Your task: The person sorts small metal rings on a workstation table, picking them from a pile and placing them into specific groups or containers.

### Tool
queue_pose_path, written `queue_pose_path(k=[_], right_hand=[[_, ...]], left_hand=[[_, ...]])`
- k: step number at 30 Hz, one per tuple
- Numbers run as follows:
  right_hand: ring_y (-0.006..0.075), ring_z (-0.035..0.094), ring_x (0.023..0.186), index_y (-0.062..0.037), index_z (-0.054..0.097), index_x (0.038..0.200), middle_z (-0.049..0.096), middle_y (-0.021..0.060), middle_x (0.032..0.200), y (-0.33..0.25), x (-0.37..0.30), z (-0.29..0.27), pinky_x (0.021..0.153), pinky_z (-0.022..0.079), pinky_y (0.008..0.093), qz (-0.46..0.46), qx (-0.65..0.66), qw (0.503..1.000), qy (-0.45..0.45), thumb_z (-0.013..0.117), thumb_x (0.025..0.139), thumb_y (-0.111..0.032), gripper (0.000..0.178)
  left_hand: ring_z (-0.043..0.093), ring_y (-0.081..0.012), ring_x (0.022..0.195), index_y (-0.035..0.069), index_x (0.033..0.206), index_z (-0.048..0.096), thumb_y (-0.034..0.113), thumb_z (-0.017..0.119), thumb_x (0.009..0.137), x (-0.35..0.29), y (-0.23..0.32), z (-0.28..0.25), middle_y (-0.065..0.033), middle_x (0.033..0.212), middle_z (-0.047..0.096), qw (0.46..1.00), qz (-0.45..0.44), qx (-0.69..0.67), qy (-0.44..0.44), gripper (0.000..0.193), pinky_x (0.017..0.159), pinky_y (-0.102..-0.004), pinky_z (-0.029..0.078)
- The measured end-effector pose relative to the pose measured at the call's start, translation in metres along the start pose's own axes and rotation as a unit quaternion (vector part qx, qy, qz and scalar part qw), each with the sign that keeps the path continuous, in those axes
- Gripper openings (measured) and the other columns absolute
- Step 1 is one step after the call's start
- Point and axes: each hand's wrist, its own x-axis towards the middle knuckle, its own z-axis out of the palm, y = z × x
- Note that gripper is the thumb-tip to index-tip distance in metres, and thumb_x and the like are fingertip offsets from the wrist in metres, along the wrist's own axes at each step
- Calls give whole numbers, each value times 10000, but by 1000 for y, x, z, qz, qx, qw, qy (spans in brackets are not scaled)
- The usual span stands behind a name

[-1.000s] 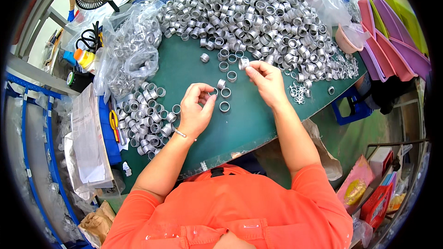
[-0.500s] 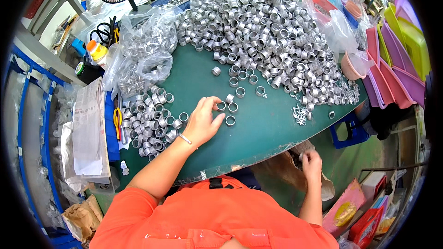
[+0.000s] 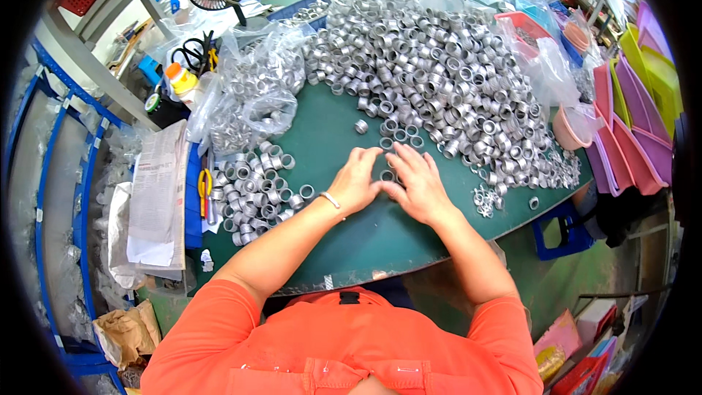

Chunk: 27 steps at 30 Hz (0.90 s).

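Note:
Both my hands rest over the middle of the green table (image 3: 322, 241), their thumbs close together. My left hand (image 3: 355, 181), with a bracelet at the wrist, has its fingers stretched forward. My right hand (image 3: 418, 186) lies beside it, fingers spread. Grey metal rings (image 3: 387, 175) show in the gap between the hands; more may be hidden under the fingers. Just beyond the fingertips lie several loose rings (image 3: 400, 134). A large heap of such metal rings (image 3: 431, 66) covers the far side. A smaller pile of rings (image 3: 256, 186) sits left of my left forearm.
Clear plastic bags of metal parts (image 3: 252, 95) stand at the left, near yellow-handled pliers (image 3: 205, 184) and newspaper (image 3: 157, 194). Small pale parts (image 3: 485, 201) lie by the right edge. Coloured plastic bins (image 3: 632, 117) are stacked far right; a blue stool (image 3: 561, 232) stands below.
My right hand has come up from the brown paper sack below the table edge to beside my left hand. My left hand has shifted right, and both now surround the loose rings.

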Motion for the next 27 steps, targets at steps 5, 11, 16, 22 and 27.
queue_pose_path(k=[5, 11, 16, 22, 27], right_hand=[[289, 435, 1270, -96, 585, 1173, 520, 112, 1299, 19, 13, 30, 1055, 281, 572, -121, -72, 989, -45, 642, 837, -285, 389], [276, 570, 915, -67, 631, 875, 602, 83, 964, 38, 98, 7, 807, 427, 392, -204, 3, 970, 132, 665, 799, -171, 133], [302, 523, 1096, -73, 590, 1026, 558, 116, 1144, 64, 230, -24, 936, 369, 484, -187, -164, 943, 223, 672, 795, -252, 304], [385, 421, 1237, -168, 599, 1240, 503, 92, 1342, 93, 295, -20, 1049, 238, 600, 81, -286, 952, 73, 564, 783, -567, 608], [381, 470, 1195, -193, 620, 1214, 527, 78, 1327, 88, 299, -17, 1011, 322, 540, 94, -264, 959, 37, 566, 765, -570, 589]], left_hand=[[588, -163, 722, 33, 1206, 503, 86, 722, 753, 37, -28, -83, -112, 1026, 544, 998, -51, 36, 24, 506, 697, -304, 507], [592, -266, 954, -10, 1232, 465, 208, 711, 792, 111, -72, -122, -177, 1131, 555, 988, -106, 77, 83, 549, 860, -365, 481], [363, -400, 1292, -30, 1377, 315, 389, 686, 788, 178, -92, -72, -271, 1389, 349, 966, -206, 60, 146, 812, 1071, -410, 320], [294, -468, 1314, 221, 1433, 344, 599, 566, 798, 220, -112, -57, -206, 1488, 219, 915, -363, 55, 169, 771, 1076, -496, 289], [372, -419, 1253, 237, 1298, 522, 610, 505, 839, 223, -108, -47, -120, 1424, 321, 901, -363, 9, 237, 591, 1023, -515, 326]])
